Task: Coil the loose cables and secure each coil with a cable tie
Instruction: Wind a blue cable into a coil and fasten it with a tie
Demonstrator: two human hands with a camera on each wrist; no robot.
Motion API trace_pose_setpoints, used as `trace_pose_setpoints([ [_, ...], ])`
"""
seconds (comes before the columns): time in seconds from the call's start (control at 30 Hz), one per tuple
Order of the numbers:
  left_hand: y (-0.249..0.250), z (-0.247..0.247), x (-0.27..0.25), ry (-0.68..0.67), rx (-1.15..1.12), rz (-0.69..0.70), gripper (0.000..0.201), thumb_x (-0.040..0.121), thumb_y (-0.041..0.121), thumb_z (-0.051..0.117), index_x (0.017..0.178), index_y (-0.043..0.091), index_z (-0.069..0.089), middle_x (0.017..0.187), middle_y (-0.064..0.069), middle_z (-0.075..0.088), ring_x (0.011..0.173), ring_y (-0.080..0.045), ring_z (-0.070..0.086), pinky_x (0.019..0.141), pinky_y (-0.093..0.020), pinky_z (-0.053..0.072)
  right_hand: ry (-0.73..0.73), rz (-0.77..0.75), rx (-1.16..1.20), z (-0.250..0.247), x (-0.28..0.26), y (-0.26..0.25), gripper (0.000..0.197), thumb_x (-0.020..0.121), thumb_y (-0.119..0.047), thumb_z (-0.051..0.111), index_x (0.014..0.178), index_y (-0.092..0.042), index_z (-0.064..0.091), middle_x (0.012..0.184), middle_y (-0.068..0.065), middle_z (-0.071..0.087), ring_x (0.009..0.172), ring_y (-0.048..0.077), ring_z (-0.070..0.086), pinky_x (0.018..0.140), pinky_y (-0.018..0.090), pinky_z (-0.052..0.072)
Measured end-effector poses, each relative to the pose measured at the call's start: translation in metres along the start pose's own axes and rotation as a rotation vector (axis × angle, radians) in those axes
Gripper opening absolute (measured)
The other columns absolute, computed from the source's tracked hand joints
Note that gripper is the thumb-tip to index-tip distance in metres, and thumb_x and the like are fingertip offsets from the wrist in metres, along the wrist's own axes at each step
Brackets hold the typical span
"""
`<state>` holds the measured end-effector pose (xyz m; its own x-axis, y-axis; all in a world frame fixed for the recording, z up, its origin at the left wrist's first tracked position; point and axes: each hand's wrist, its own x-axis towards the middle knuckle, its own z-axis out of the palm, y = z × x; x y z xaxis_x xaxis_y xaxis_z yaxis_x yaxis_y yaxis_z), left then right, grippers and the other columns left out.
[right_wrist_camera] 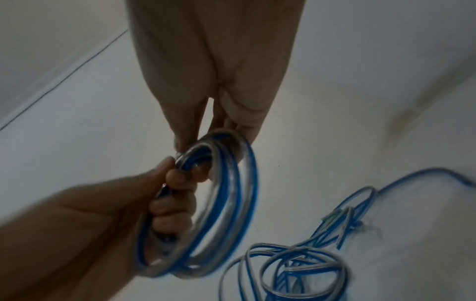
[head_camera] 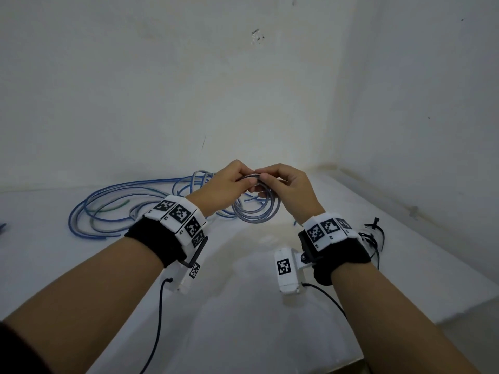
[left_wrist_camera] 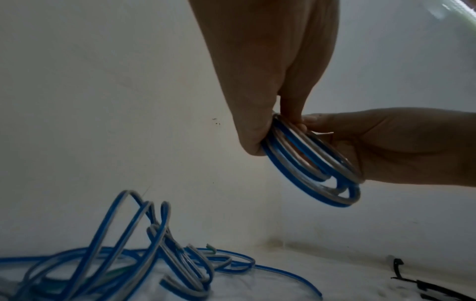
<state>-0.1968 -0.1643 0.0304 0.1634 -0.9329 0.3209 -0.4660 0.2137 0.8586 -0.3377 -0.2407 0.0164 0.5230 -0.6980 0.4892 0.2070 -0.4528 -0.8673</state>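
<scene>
The white desk [head_camera: 243, 306] carries a loose tangle of blue-and-grey cables [head_camera: 113, 209] at the left and black cable ties [head_camera: 374, 233] at the right, probably kept near for binding. Above the desk, between the two, a small finished coil [head_camera: 256, 211] hangs from both hands. The left hand [head_camera: 224, 187] and right hand [head_camera: 286, 187] meet at its top, fingers [right_wrist_camera: 177, 179] curled round the bunched turns, seemingly to stop them springing apart before a tie goes on.

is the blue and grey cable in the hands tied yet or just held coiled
Just held coiled. The blue and grey cable coil shows no tie around it; left hand and right hand pinch its top, and black cable ties lie on the table.
</scene>
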Motion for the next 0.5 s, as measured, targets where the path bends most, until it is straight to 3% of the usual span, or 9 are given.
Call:
trace_pose_setpoints([
  [0.17, 0.005, 0.01, 0.001, -0.049, -0.125, -0.058, 0.013, 0.098, 0.011, 0.044, 0.107, 0.003, 0.05, 0.078, -0.002, 0.058, 0.061, -0.007, 0.047, 0.057, -0.016, 0.04, 0.065, 0.079, 0.075, -0.009, -0.002, -0.001, 0.01, 0.088, 0.004, 0.057, 0.093, 0.003, 0.066, 0.084, 0.016, 0.066, 0.068, 0.015, 0.065, 0.069, 0.023, 0.056],
  [0.3, 0.016, 0.026, 0.015, -0.053, -0.119, -0.036, 0.008, 0.097, 0.007, 0.046, 0.092, 0.009, 0.051, 0.074, -0.004, 0.056, 0.061, -0.012, 0.048, 0.058, -0.02, 0.042, 0.086, 0.076, 0.019, -0.025, -0.01, -0.009, 0.01, 0.088, 0.002, 0.059, 0.089, -0.006, 0.064, 0.082, 0.01, 0.063, 0.064, 0.01, 0.061, 0.064, 0.021, 0.052],
  [0.4, 0.022, 0.044, 0.025, -0.025, -0.146, 0.039, 0.013, 0.096, 0.006, 0.048, 0.086, 0.012, 0.053, 0.074, -0.004, 0.058, 0.059, -0.009, 0.05, 0.058, -0.019, 0.043, 0.113, 0.059, -0.027, -0.046, -0.016, -0.015, 0.01, 0.086, 0.002, 0.061, 0.091, -0.007, 0.064, 0.08, 0.006, 0.062, 0.059, 0.009, 0.059, 0.063, 0.023, 0.051],
  [0.5, 0.028, 0.068, 0.03, -0.119, -0.288, 0.003, 0.01, 0.097, 0.011, 0.047, 0.093, 0.009, 0.056, 0.077, -0.003, 0.059, 0.058, -0.005, 0.052, 0.057, -0.014, 0.045, 0.211, 0.076, -0.041, -0.072, -0.022, -0.017, 0.014, 0.086, 0.005, 0.06, 0.086, -0.008, 0.065, 0.074, 0.005, 0.063, 0.056, 0.007, 0.059, 0.06, 0.019, 0.051],
])
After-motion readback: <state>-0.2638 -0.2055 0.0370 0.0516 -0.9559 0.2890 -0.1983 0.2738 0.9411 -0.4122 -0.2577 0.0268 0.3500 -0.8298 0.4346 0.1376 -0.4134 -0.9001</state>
